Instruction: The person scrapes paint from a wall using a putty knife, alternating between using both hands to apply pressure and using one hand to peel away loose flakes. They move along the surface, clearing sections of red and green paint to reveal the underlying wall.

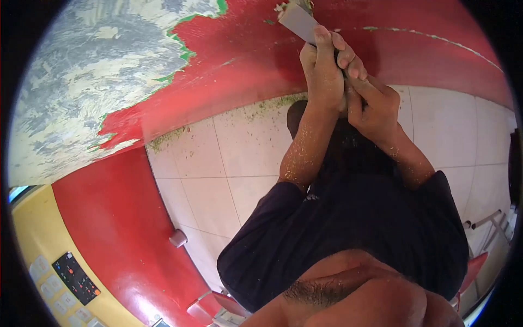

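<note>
Both my hands are closed one against the other around a paint scraper (298, 23) with a wide, flat grey blade. My left hand (325, 76) wraps the near side, its thumb lying along the tool toward the blade. From the right, my right hand (373, 101) grips it too, with fingers overlapping the left. The handle is mostly hidden by my fingers. At the top, the blade's edge meets the red painted wall (245, 71), with curled paint bits there. Left of it spreads a bare grey-white patch (103, 71) with a jagged green edge. Paint flecks stick to my forearms.
Green-yellow paint crumbs (267, 108) lie on the pale tiled floor (201, 152) along the wall's foot. On the left are a red and yellow wall (114, 218), a dark panel (76, 278) and a small door stop (178, 238). Metal legs (493, 226) stand at right.
</note>
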### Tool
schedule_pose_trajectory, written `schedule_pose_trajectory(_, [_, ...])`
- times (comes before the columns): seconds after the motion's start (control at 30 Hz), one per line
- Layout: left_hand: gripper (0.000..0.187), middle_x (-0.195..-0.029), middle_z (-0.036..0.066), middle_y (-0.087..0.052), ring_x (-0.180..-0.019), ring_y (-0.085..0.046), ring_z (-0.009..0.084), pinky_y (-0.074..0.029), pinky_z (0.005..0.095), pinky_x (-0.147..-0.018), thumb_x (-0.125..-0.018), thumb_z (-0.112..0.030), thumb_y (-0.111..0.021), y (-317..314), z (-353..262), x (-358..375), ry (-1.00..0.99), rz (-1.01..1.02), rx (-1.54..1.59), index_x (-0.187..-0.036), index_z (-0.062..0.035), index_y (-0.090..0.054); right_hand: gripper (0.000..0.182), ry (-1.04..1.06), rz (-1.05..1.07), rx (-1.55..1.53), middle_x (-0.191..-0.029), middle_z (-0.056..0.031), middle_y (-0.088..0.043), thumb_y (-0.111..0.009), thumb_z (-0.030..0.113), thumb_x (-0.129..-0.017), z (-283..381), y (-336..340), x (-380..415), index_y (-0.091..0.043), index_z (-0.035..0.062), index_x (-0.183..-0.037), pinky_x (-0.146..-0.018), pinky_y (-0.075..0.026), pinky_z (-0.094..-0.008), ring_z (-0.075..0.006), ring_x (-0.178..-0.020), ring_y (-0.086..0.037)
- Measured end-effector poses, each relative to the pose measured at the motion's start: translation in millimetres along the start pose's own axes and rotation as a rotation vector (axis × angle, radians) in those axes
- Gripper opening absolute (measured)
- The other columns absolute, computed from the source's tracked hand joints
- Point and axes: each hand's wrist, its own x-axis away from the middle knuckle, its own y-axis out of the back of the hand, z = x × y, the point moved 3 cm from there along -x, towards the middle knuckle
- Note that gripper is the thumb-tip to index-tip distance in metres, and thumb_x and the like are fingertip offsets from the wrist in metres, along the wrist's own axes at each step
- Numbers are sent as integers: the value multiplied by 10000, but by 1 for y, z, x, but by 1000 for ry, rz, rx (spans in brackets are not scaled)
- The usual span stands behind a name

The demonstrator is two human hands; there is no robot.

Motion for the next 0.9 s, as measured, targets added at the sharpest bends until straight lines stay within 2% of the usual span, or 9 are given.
schedule_pose_trajectory(0.1, [425,-558,11,-379,-439,-455,131,-457,319,-438,-1007,-431,-403,-5,-11,-3,-44,-57,27,-798,-63,-441,240,-51,76,51,-735,-143,-611,-636,-8,-755,3,0,-5,-680,56,-982,-520,-502,-352,-301,-595,-623])
schedule_pose_trajectory(0.3, [420,-548,9,-372,-432,-447,139,-456,322,-438,-1006,-426,-408,9,-3,-5,-42,-31,-62,-811,-55,-438,235,34,-62,33,-751,-148,-627,-651,-6,-751,-5,-11,3,-682,42,-980,-534,-510,-346,-303,-616,-633])
schedule_pose_trajectory(0.4, [414,-551,12,-378,-429,-444,144,-451,324,-436,-1005,-423,-415,9,-12,-5,-67,1,-23,-816,-55,-437,241,19,-3,9,-751,-151,-624,-652,0,-758,0,-14,0,-681,39,-993,-528,-503,-349,-308,-612,-629])
schedule_pose_trajectory(0.5, [364,-582,-6,-360,-445,-383,123,-436,307,-441,-1019,-396,-386,15,0,5,11,-48,-44,-840,-84,-445,251,37,-38,6,-728,-150,-605,-646,-3,-764,-2,-14,10,-683,52,-1007,-517,-494,-356,-306,-594,-618])
schedule_pose_trajectory(0.6, [355,-580,-11,-355,-452,-382,119,-441,311,-444,-1014,-398,-401,13,0,-5,37,-83,-16,-843,-90,-453,255,-29,28,61,-700,-148,-584,-642,5,-773,-7,-14,4,-684,66,-1017,-504,-482,-356,-299,-578,-608])
schedule_pose_trajectory(0.67, [365,-580,-17,-343,-461,-386,116,-443,319,-446,-1008,-418,-409,16,5,-6,-23,-18,11,-847,-95,-462,245,-19,13,11,-693,-146,-578,-643,14,-770,-7,-15,7,-684,72,-1005,-502,-478,-358,-295,-573,-603])
schedule_pose_trajectory(0.83, [379,-578,-17,-344,-460,-391,112,-439,314,-442,-1006,-431,-410,21,8,-1,-31,-71,-15,-841,-94,-462,199,-25,70,-5,-688,-139,-578,-645,29,-773,-11,-14,3,-678,67,-965,-493,-470,-355,-289,-562,-593])
schedule_pose_trajectory(0.9, [383,-577,-12,-344,-458,-391,117,-437,310,-436,-1006,-434,-406,23,-1,1,-43,-72,-24,-839,-92,-449,186,-88,92,-15,-683,-134,-577,-646,27,-769,-4,-17,2,-675,66,-949,-489,-468,-355,-286,-555,-588])
